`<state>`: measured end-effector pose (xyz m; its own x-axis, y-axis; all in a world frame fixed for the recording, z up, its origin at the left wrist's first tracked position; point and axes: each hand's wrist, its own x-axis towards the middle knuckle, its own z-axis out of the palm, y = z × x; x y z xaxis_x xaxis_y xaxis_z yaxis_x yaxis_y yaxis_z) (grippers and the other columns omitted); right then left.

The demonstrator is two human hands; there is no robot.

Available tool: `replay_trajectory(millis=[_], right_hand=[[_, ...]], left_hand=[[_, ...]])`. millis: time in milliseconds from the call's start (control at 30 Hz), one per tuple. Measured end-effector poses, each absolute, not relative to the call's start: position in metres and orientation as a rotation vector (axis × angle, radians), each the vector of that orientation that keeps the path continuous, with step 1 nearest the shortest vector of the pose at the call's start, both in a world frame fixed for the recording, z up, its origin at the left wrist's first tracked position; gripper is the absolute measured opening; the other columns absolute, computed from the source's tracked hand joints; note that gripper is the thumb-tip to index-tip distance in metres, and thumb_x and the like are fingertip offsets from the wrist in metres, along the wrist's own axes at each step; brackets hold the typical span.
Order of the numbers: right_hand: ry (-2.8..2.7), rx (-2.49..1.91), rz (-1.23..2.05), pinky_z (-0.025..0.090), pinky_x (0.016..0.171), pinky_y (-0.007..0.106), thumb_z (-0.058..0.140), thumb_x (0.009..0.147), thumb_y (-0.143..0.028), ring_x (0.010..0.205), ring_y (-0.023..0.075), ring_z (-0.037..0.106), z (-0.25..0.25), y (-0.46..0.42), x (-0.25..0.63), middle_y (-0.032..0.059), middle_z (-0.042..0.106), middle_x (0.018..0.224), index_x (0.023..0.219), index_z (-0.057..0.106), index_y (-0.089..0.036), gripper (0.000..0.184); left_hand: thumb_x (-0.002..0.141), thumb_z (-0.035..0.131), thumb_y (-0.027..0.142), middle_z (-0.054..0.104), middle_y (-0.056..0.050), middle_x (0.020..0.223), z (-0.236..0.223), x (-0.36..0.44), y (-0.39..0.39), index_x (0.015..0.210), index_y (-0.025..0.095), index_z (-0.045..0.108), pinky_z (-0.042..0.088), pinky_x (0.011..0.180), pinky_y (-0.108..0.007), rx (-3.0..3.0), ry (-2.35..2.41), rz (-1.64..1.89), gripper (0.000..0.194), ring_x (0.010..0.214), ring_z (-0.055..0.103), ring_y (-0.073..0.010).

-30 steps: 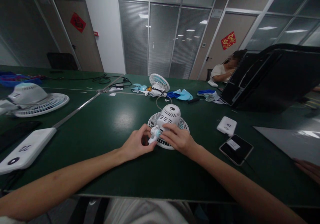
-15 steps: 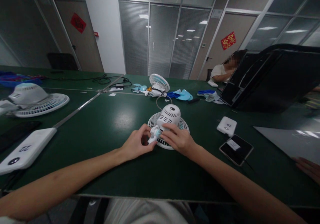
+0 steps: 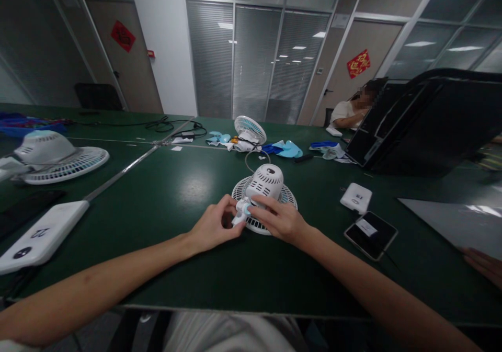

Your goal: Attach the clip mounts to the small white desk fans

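A small white fan point(image 3: 264, 184) lies face down on the green table point(image 3: 180, 184), its motor housing up and its grille flat on the surface. A short white and pale blue bracket point(image 3: 241, 211) sticks out of the housing toward me. My left hand point(image 3: 214, 226) pinches that bracket from the left with curled fingers. My right hand point(image 3: 278, 218) rests over the fan's near side, its fingers closed on the same bracket from the right.
Another white fan point(image 3: 50, 156) lies at the far left, with a white power bank point(image 3: 39, 234) in front of it. A white device point(image 3: 356, 197) and a black phone point(image 3: 371, 227) sit to the right. A third fan point(image 3: 249, 132), blue parts, cables and a seated person point(image 3: 349, 112) are farther back. A large black case point(image 3: 427, 116) stands at right.
My right fingers have shifted slightly left onto the bracket. Both arms and the fan stay in place.
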<state>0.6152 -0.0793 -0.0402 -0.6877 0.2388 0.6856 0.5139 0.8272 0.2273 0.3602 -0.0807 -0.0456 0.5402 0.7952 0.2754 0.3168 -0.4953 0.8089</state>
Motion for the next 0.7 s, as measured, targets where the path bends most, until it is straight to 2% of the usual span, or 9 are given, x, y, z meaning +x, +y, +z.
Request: replay_trajectory(millis=[67,167,267,367,467,533,633,700], right_hand=[[-2.336,-0.571,-0.513,0.058,0.063,0.025,0.06,0.099,-0.02,0.084,0.0153,0.069,-0.04,-0.08,0.613,0.0155,0.063,0.132,0.124,0.063,-0.015,0.026],[-2.306,-0.67,-0.491,0.058,0.064,0.026,0.06,0.099,-0.023,0.087,0.0171,0.07,-0.04,-0.083,0.607,0.0149,0.065,0.128,0.106,0.067,-0.014,0.013],[-2.291,-0.72,-0.492,0.056,0.062,0.025,0.059,0.099,-0.022,0.083,0.0154,0.069,-0.04,-0.086,0.602,0.0145,0.065,0.127,0.097,0.066,-0.014,0.01],[-2.276,-0.697,-0.477,0.055,0.06,0.025,0.058,0.098,-0.022,0.084,0.0165,0.069,-0.04,-0.085,0.605,0.0152,0.065,0.127,0.105,0.066,-0.014,0.012],[-2.377,-0.599,-0.492,0.056,0.059,0.027,0.056,0.097,-0.02,0.078,0.0145,0.068,-0.039,-0.083,0.612,0.0155,0.06,0.136,0.129,0.061,-0.018,0.032],[-2.43,-0.539,-0.51,0.058,0.062,0.027,0.056,0.097,-0.017,0.079,0.0139,0.068,-0.038,-0.081,0.616,0.0154,0.058,0.139,0.137,0.056,-0.019,0.04],[-2.359,-0.564,-0.502,0.06,0.071,0.028,0.058,0.099,-0.017,0.096,0.0185,0.07,-0.038,-0.081,0.615,0.0162,0.063,0.132,0.13,0.06,-0.013,0.032],[-2.316,-0.621,-0.494,0.06,0.071,0.028,0.059,0.1,-0.021,0.097,0.0196,0.07,-0.039,-0.081,0.612,0.0158,0.065,0.127,0.117,0.065,-0.012,0.02]], left_hand=[[0.089,0.067,0.037,0.073,0.0,0.087,-0.045,0.36,-0.081,0.109,0.021,0.049,0.045,0.056,-0.025,2.058,0.894,0.846,0.031,0.063,0.061,-0.014],[0.089,0.067,0.038,0.072,0.0,0.087,-0.044,0.361,-0.081,0.109,0.021,0.049,0.045,0.055,-0.024,2.05,0.899,0.845,0.032,0.062,0.061,-0.0137],[0.089,0.067,0.038,0.072,0.0,0.085,-0.046,0.361,-0.08,0.108,0.021,0.049,0.044,0.055,-0.024,2.052,0.914,0.862,0.031,0.062,0.061,-0.0133],[0.089,0.068,0.038,0.071,0.001,0.084,-0.048,0.361,-0.08,0.108,0.021,0.049,0.044,0.055,-0.024,2.055,0.914,0.865,0.032,0.061,0.06,-0.0129],[0.089,0.067,0.037,0.071,0.0,0.085,-0.048,0.361,-0.08,0.108,0.021,0.048,0.043,0.055,-0.024,2.061,0.91,0.86,0.031,0.061,0.06,-0.0132],[0.089,0.066,0.037,0.072,0.0,0.086,-0.048,0.361,-0.081,0.108,0.021,0.049,0.044,0.055,-0.024,2.064,0.906,0.864,0.03,0.063,0.061,-0.0137],[0.089,0.067,0.038,0.072,0.0,0.086,-0.047,0.361,-0.081,0.108,0.021,0.049,0.044,0.055,-0.024,2.06,0.904,0.87,0.031,0.062,0.062,-0.0139],[0.088,0.067,0.038,0.072,0.0,0.085,-0.046,0.361,-0.082,0.108,0.021,0.049,0.045,0.055,-0.025,2.057,0.909,0.868,0.032,0.062,0.062,-0.0142]])
